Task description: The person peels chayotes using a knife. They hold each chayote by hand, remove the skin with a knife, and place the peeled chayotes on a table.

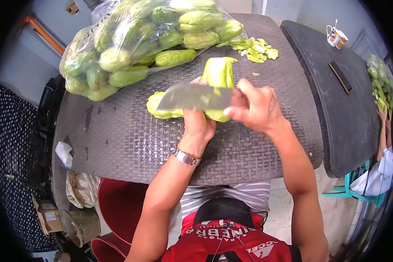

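Observation:
My right hand (260, 107) is closed around the handle end of a broad-bladed kitchen knife (185, 97). The blade lies across the picture to the left and looks slightly blurred. Behind it, my left hand (198, 122) grips a pale green chayote (218, 72) that stands up from the table; the blade hides most of the fingers and the chayote's middle. A second chayote (161, 107) rests on the table just left of that hand. Beyond them lies a pile of green peelings (257, 49).
A large clear plastic bag of chayotes (131, 48) covers the back left of the brown woven-pattern table (118, 144). On a dark table (310, 87) at right are a mug (335, 37) and a phone (339, 77). Another person's arms (383, 126) reach a bag of green vegetables (382, 81). Red tubs (122, 205) stand below.

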Action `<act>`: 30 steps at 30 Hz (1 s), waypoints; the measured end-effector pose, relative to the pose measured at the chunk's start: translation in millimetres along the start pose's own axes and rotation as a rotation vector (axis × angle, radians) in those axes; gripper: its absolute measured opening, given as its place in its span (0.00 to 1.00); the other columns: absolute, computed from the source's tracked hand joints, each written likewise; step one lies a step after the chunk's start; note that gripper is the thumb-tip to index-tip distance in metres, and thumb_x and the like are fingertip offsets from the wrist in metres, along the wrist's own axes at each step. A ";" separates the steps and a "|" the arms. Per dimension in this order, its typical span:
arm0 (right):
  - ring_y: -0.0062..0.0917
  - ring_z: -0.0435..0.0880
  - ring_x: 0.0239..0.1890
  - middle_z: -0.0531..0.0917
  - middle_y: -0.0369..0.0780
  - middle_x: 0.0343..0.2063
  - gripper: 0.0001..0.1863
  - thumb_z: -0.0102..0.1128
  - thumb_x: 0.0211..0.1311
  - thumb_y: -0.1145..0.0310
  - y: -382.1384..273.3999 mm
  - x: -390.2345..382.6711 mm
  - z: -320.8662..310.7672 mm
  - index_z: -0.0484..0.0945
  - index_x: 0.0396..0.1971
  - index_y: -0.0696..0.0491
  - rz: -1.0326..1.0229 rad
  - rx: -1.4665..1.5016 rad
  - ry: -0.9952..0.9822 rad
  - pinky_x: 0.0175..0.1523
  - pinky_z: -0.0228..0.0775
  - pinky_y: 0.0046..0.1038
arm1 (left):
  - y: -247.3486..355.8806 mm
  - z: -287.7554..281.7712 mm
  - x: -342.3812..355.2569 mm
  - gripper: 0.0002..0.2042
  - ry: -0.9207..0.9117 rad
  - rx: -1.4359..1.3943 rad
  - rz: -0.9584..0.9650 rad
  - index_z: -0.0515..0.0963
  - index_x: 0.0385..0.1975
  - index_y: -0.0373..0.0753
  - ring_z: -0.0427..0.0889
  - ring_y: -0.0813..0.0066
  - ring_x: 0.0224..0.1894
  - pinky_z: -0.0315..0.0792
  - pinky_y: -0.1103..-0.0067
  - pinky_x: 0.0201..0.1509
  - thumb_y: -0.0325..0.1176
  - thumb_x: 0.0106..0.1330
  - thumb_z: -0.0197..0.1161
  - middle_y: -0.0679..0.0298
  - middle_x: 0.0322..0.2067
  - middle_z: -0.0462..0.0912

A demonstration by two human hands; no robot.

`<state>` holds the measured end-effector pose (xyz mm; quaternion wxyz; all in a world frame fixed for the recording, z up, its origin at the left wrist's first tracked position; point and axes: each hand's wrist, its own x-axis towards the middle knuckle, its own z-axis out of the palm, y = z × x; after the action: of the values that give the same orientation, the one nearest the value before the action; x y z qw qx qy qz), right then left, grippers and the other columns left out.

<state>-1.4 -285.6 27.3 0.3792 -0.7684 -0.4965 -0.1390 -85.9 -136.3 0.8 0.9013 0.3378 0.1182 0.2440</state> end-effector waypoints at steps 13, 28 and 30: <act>0.41 0.88 0.25 0.84 0.44 0.20 0.30 0.71 0.57 0.39 3.1 0.1 -5.6 0.75 0.29 0.54 0.101 -0.008 -0.133 0.34 0.79 0.39 | 1.7 -3.2 7.3 0.15 0.039 -0.073 -0.042 0.76 0.51 0.40 0.83 0.70 0.49 0.77 0.71 0.58 0.42 0.73 0.52 0.64 0.45 0.82; 0.35 0.83 0.22 0.80 0.40 0.18 0.31 0.66 0.61 0.37 40.8 6.5 -18.2 0.72 0.31 0.54 0.256 -0.037 -0.113 0.31 0.73 0.34 | 16.2 2.5 3.8 0.31 -0.172 0.131 -0.267 0.73 0.61 0.36 0.88 0.52 0.46 0.84 0.59 0.35 0.56 0.69 0.45 0.51 0.50 0.85; 0.35 0.83 0.22 0.80 0.41 0.18 0.31 0.66 0.61 0.37 37.7 2.6 -13.2 0.72 0.31 0.54 0.222 -0.028 -0.078 0.31 0.73 0.35 | 15.7 1.9 2.0 0.31 -0.165 0.113 -0.268 0.73 0.61 0.36 0.88 0.51 0.46 0.84 0.60 0.34 0.56 0.69 0.46 0.51 0.49 0.85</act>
<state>34.8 -301.7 21.0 0.3619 -0.8286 -0.4208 -0.0732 -89.2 -126.1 12.5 0.9121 0.3878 0.1013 0.0861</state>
